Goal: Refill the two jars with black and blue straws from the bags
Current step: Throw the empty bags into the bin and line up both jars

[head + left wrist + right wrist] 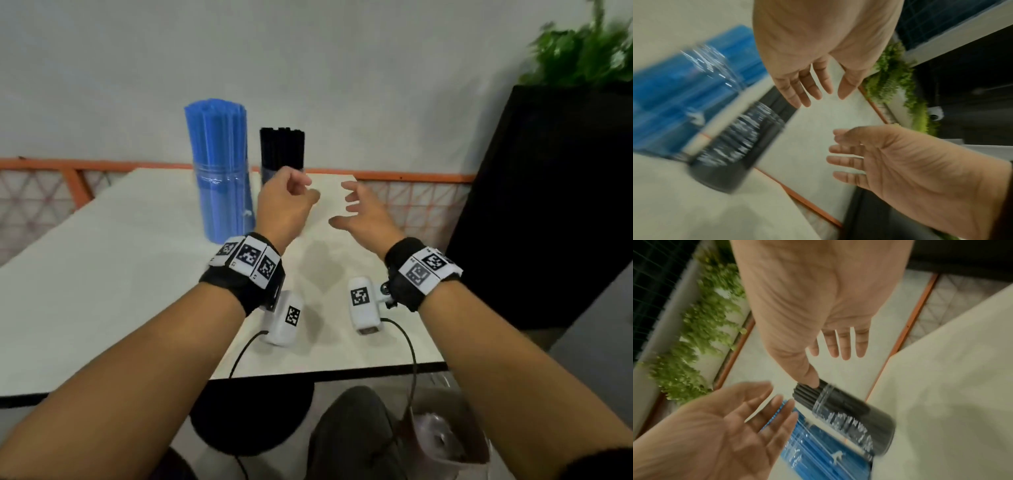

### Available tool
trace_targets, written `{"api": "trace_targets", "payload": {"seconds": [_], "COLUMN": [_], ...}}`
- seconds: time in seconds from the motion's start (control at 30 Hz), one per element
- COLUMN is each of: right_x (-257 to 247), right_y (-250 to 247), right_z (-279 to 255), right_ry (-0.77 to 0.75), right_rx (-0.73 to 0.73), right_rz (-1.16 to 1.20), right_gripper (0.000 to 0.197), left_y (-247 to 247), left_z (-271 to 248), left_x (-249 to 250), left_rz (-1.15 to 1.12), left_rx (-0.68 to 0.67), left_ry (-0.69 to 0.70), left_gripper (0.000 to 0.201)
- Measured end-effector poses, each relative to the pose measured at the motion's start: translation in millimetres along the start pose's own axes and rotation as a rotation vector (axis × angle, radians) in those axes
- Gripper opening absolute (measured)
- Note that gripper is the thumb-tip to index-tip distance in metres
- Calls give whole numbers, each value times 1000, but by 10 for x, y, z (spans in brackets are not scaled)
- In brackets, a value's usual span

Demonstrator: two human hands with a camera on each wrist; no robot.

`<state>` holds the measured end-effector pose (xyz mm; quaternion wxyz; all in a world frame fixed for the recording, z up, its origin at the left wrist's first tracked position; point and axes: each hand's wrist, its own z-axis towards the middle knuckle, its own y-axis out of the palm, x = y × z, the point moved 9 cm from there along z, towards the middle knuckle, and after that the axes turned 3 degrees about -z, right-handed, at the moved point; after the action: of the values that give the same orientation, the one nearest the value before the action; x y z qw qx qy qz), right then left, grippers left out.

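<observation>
A clear jar packed with blue straws stands at the back of the white table. A shorter jar of black straws stands just to its right. My left hand hovers in front of the black jar, fingers loosely bent and holding nothing. My right hand is raised beside it, palm turned inward with fingers spread, also holding nothing. The left wrist view shows the blurred blue jar and black jar. In the right wrist view the black jar and blue jar lie beyond both palms.
An orange rail runs along behind the table. A tall black planter with a green plant stands at the right. Below the table's near edge are a black round stool and a clear-lined bin.
</observation>
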<state>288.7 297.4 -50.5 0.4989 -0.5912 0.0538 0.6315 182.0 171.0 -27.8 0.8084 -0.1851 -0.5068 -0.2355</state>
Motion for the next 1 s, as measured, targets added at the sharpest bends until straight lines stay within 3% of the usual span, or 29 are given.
{"api": "trace_targets", "payload": {"seconds": [0.17, 0.3, 0.4, 0.5, 0.6, 0.83, 1.0], "right_x": [-118, -112, -110, -109, -44, 59, 125], "right_y": [603, 830, 952, 1017, 1089, 1164, 1057], "right_z": [639, 1051, 1288, 1482, 1609, 1679, 1631], "right_ry": [17, 57, 74, 71, 103, 130, 121], "right_rx": [48, 112, 133, 161, 138, 81, 72], "right_rz": [73, 131, 186, 257, 323, 392, 403], "right_gripper": [83, 95, 106, 101, 91, 86, 86], "left_y": [-1038, -1440, -1533, -1529, -1464, -1433, -1286], "left_z": [454, 772, 1050, 1327, 1478, 1549, 1519], "left_x": [-337, -462, -597, -753, -930, -1160, -1126], "left_rz": [69, 211, 248, 216, 170, 147, 145], "left_rx": [343, 450, 409, 307, 194, 226, 187], "left_ry": [-28, 16, 8, -30, -61, -90, -68], "left_gripper": [20, 52, 78, 102, 98, 96, 83]}}
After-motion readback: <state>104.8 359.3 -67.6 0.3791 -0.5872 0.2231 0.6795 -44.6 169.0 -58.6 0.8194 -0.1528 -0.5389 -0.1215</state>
